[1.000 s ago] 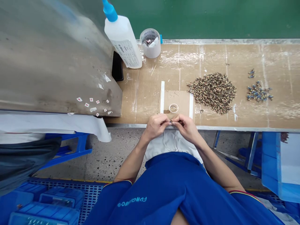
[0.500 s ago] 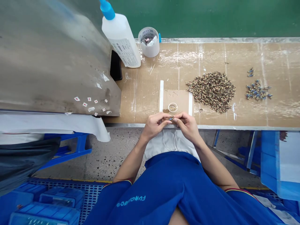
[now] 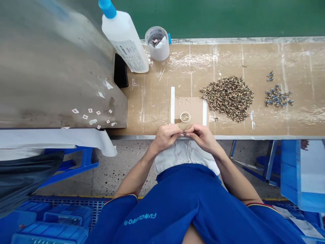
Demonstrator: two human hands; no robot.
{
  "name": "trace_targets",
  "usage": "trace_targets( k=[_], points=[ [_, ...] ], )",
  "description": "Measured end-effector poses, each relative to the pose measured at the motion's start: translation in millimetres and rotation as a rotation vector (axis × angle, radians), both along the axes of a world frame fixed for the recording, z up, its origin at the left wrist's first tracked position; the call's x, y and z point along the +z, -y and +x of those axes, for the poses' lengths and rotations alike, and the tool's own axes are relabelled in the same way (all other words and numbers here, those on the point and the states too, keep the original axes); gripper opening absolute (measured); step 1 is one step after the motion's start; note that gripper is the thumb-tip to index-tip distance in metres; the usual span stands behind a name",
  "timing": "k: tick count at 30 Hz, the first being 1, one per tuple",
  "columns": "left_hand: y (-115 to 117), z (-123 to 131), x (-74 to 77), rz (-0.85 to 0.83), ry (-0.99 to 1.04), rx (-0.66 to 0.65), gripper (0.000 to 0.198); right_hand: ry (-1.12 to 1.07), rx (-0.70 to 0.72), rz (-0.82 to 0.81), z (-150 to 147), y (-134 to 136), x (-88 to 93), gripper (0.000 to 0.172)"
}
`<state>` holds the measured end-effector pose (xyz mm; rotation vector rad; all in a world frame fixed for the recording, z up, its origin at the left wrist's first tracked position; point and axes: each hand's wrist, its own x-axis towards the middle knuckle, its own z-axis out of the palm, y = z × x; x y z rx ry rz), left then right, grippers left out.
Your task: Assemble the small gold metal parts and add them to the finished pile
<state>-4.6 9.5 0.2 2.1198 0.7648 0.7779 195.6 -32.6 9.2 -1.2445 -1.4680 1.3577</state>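
Observation:
At the table's front edge my left hand (image 3: 166,137) and my right hand (image 3: 202,137) meet, fingertips pinched together. Between them is a tiny blue and brass-coloured part (image 3: 184,133), mostly covered by the fingers. Just beyond lies a small round white dish (image 3: 185,117) with a thin pale stick across it, on a cardboard square (image 3: 191,103) edged with white tape. To the right is a large heap of small brown and brass-coloured parts (image 3: 227,98). Farther right is a smaller group of similar parts with blue on them (image 3: 278,96).
A white bottle with a blue cap (image 3: 124,40) stands at back left, beside a tape roll (image 3: 158,51) holding scraps. A black phone (image 3: 120,71) leans near a metal box (image 3: 63,74) dotted with labels. Blue bins (image 3: 291,173) sit at lower right.
Both hands have come slightly down toward my body, still pinching the small part together. The view has shifted a little; the heaps look unchanged.

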Motion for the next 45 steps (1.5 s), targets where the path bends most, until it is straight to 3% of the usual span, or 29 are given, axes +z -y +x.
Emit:
trace_targets(
  k=[6,18,24,28,37,45],
  points=[
    [1.1,-1.0,1.2,-0.043,0.002,-0.026,0.024,0.007,0.084,-0.066,2.4,-3.0,6.3,0.022],
    [3.8,-1.1,4.1,-0.137,0.027,0.028,0.026,-0.006,-0.110,0.084,-14.9,11.2,-7.9,0.020],
    [4.1,-1.8,6.3,-0.136,0.015,-0.007,0.026,-0.010,-0.048,0.017,-9.0,8.3,-4.7,0.023],
    [5.6,1.1,7.2,-0.120,-0.026,0.040,0.029,-0.022,-0.006,-0.046,-2.4,3.5,-4.6,0.027],
    [6.1,0.0,7.9,-0.053,0.002,0.049,0.026,-0.020,-0.052,0.070,-1.9,6.4,-10.1,0.014],
    [4.9,1.1,6.5,-0.097,-0.047,0.044,0.031,-0.048,-0.035,0.037,0.9,1.9,-8.3,0.018]
  ],
)
